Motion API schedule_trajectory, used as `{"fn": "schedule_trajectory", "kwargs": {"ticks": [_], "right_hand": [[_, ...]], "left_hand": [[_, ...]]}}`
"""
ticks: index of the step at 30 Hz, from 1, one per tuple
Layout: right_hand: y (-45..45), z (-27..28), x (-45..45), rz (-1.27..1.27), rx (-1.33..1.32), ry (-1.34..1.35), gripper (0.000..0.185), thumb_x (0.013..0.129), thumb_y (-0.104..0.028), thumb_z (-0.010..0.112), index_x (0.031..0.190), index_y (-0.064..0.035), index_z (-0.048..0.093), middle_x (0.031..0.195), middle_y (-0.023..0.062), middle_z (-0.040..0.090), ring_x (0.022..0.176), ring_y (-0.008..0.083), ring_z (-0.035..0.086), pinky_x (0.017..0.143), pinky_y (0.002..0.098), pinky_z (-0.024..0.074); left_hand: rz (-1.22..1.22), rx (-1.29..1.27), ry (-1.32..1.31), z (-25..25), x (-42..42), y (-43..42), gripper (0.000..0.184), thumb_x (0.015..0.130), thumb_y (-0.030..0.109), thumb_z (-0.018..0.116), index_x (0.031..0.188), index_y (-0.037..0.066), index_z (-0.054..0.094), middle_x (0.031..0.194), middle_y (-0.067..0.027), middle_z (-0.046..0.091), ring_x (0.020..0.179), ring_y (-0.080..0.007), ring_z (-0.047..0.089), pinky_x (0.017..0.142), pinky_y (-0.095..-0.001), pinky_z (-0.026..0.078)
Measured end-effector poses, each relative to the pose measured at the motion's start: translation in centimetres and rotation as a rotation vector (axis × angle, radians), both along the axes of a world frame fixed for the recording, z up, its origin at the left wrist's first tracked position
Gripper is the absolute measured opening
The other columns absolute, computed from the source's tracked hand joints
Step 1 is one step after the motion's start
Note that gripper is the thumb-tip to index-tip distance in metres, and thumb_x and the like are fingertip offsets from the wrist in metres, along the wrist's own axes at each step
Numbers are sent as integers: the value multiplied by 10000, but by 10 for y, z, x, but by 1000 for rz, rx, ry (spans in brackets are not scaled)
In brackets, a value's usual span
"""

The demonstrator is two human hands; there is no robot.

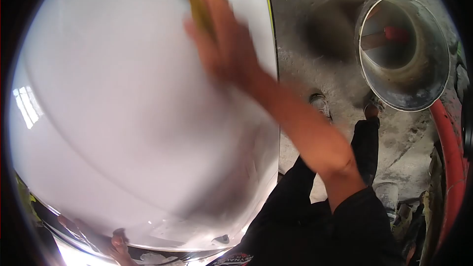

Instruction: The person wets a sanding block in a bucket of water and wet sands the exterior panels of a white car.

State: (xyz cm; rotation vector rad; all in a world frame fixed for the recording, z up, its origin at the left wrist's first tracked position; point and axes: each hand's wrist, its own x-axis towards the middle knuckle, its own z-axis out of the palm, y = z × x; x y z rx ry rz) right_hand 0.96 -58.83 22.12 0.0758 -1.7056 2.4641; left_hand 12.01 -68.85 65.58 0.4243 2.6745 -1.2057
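Observation:
A large glossy white car panel (123, 93), which looks like a hood, fills the left and middle of the head view. My right hand (224, 39), smeared by motion, presses a flat yellow block (201, 12) with a dark edge against the panel's upper part. What the block is made of is too blurred to tell. At the bottom left, my left hand (119, 249) rests by the panel's near edge. Its thumb and fingers look spread, and I see nothing held in it; part of it lies outside the view.
A bucket (433, 76) with a red-ended tool (394, 34) inside is at the upper right. A red hose (448, 167) runs down the right edge. Below lies a stained concrete floor (315, 15), with a foot (373, 112) and a clear plastic cup (387, 194).

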Motion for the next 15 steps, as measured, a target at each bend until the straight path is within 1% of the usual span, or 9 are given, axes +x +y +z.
{"fn": "schedule_trajectory", "kwargs": {"ticks": [1, 2, 3, 5, 8, 10, 11, 12, 15], "right_hand": [[-2, 9, 42, -33, 14, -13, 597, 937, -186, 639, 1445, 40, 423, 1528, 276, 376, 1427, 475, 344, 1163, 511, 327], [7, 16, 93, 82, 32, -6, 648, 927, -189, 660, 1466, 56, 397, 1558, 289, 330, 1456, 472, 304, 1203, 523, 255], [5, 21, 150, 181, 8, -43, 695, 911, -184, 686, 1482, 56, 371, 1572, 291, 306, 1471, 467, 277, 1211, 535, 229], [12, 28, 200, 313, 12, -86, 715, 902, -168, 689, 1494, 45, 351, 1580, 288, 291, 1480, 461, 261, 1203, 552, 239], [-4, -3, 73, 76, 108, 17, 706, 939, -163, 636, 1531, 29, 303, 1600, 292, 248, 1498, 437, 239, 1222, 499, 213], [4, -7, -46, -64, 96, -9, 552, 962, -115, 599, 1458, 33, 407, 1557, 245, 360, 1411, 401, 403, 1130, 404, 394], [9, -10, -87, -59, 56, -10, 523, 957, -109, 606, 1432, 30, 437, 1531, 223, 408, 1372, 402, 444, 1081, 392, 442], [10, -16, -103, -30, 73, 0, 557, 957, -124, 612, 1459, 18, 417, 1535, 217, 411, 1387, 383, 441, 1098, 389, 429], [0, 4, -12, -106, -95, -46, 521, 934, -104, 637, 1396, 50, 455, 1467, 268, 445, 1337, 445, 458, 1104, 473, 402]], "left_hand": [[-11, 0, -4, 0, -2, -1, 940, 957, 762, 274, 1548, 33, 329, 1621, -265, 211, 1501, -461, 196, 1167, -626, 258], [0, 10, -15, -1, -5, 0, 940, 956, 763, 279, 1549, 35, 329, 1620, -265, 214, 1501, -460, 197, 1165, -628, 259], [15, 18, -25, 1, -5, 1, 940, 955, 764, 285, 1549, 37, 329, 1620, -265, 217, 1501, -460, 198, 1164, -629, 261], [33, 29, -27, 5, -2, 1, 942, 951, 768, 295, 1551, 43, 330, 1619, -266, 220, 1502, -458, 200, 1164, -628, 261], [51, 21, -13, 6, 1, 3, 940, 946, 771, 307, 1552, 53, 335, 1619, -271, 219, 1505, -449, 201, 1172, -615, 256], [49, 46, 5, 4, 1, 2, 939, 947, 768, 314, 1551, 50, 336, 1620, -267, 221, 1505, -448, 199, 1176, -613, 250], [50, 61, 3, 3, 0, 2, 939, 947, 766, 317, 1551, 48, 336, 1620, -266, 222, 1505, -448, 198, 1178, -612, 246], [56, 74, 4, 2, -1, 4, 932, 951, 756, 333, 1549, 41, 337, 1620, -263, 226, 1506, -447, 197, 1183, -610, 235], [38, 42, -8, 2, -1, 6, 923, 958, 743, 346, 1548, 34, 335, 1618, -267, 227, 1506, -447, 199, 1186, -609, 227]]}}
